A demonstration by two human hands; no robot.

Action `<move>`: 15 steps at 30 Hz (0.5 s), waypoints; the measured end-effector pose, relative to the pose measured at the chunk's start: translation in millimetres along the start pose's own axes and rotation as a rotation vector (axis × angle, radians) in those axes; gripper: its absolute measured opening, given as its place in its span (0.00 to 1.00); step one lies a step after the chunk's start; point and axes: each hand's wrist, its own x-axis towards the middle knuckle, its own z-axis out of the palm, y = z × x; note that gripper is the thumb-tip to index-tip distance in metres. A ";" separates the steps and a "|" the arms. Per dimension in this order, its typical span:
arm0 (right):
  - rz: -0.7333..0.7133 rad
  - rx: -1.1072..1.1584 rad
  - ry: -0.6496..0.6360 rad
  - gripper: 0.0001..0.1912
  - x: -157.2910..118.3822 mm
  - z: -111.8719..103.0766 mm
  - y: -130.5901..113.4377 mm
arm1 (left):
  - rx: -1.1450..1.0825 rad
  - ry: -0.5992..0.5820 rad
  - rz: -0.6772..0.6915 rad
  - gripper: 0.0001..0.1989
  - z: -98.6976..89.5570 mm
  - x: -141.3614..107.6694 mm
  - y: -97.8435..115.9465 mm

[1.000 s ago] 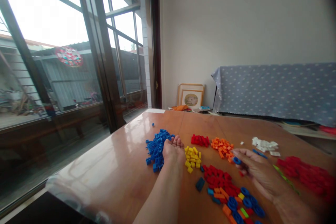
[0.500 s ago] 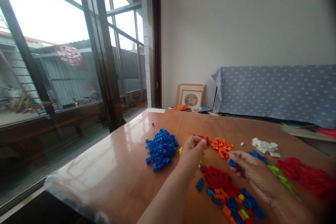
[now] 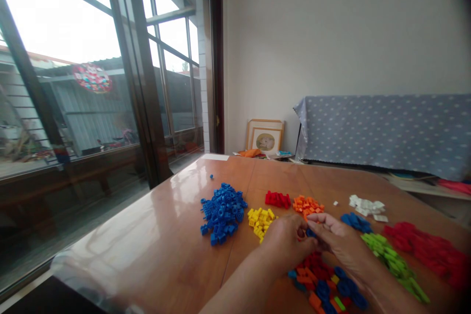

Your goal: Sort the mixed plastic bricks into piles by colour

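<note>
Above the mixed heap, my two hands meet with their fingertips close together. Between thumb and fingers, my right hand [image 3: 336,235] pinches a small round blue toy block [image 3: 310,232], partly covered by the fingers. My left hand [image 3: 289,240] is curled closed right beside it; whatever is in its fingers is hidden. Just beyond the hands lie a pile of orange blocks [image 3: 308,205] and a row of red blocks [image 3: 277,199]. Yellow blocks [image 3: 260,221] sit left of my left hand. Below, red blocks [image 3: 319,266] and blue rings [image 3: 346,285] are partly covered.
A large pile of blue blocks [image 3: 223,213] stands on the brown table [image 3: 165,240], left of the yellow ones. To the right are white blocks [image 3: 366,205], flat blue pieces [image 3: 356,222], green blocks [image 3: 392,257] and a red pile [image 3: 423,250]. A glass door [image 3: 73,83] borders the left.
My left hand has come back from the red row to my right hand, uncovering the red and yellow blocks. My right hand has shifted slightly left, still with the blue block.
</note>
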 end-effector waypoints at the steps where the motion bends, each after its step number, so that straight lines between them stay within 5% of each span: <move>1: -0.006 -0.007 -0.010 0.28 0.5 -0.3 0.8 | -0.019 0.010 -0.002 0.09 1.1 0.4 -0.4; 5: -0.028 -0.007 -0.041 0.26 1.0 -6.2 3.5 | -0.340 0.155 -0.142 0.13 -0.8 7.4 -3.1; 11: -0.058 0.010 0.134 0.24 4.3 -22.3 5.8 | -1.234 0.690 -0.449 0.19 -40.7 22.7 -23.0; 15: -0.076 0.027 0.198 0.25 8.2 -31.5 8.3 | -1.522 0.935 -0.577 0.13 -65.2 24.1 -40.9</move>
